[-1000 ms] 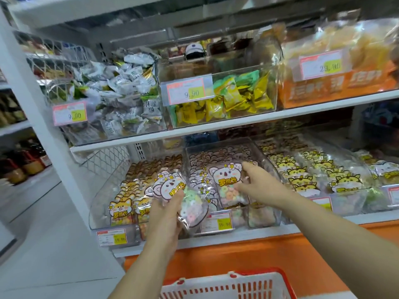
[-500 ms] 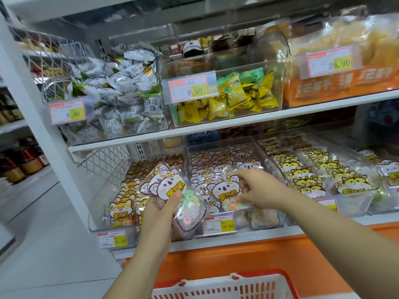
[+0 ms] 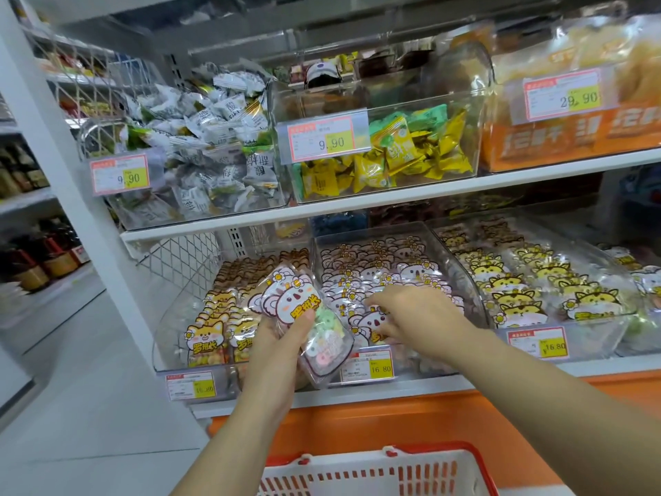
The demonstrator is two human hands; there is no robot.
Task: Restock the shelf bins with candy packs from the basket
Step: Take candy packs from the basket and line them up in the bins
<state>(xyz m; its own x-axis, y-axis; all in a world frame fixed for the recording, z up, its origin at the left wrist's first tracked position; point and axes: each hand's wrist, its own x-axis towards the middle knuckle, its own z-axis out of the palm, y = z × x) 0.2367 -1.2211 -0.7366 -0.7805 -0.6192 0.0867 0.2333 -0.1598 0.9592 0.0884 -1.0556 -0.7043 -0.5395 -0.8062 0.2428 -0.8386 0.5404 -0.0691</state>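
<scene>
My left hand [image 3: 275, 356] grips a small stack of koala candy packs [image 3: 297, 302], clear bags with pastel ring candies, in front of the lower shelf. My right hand [image 3: 418, 316] reaches into the middle clear bin [image 3: 368, 235]. Its fingertips pinch one koala pack [image 3: 372, 323] at the front of the row, down among several matching packs. The white basket with a red rim [image 3: 429, 450] sits at the bottom edge below my arms. What it holds is out of view.
Fox packs fill the left bin [image 3: 211, 334], tiger packs the right bin [image 3: 518, 302]. On the upper shelf [image 3: 393, 198] stand bins of wrapped sweets with price tags. A white upright [image 3: 89, 227] and an open aisle lie to the left.
My right hand has lowered the koala pack from above the bin into the front of the row. My left hand with its stack has stayed about where it was.
</scene>
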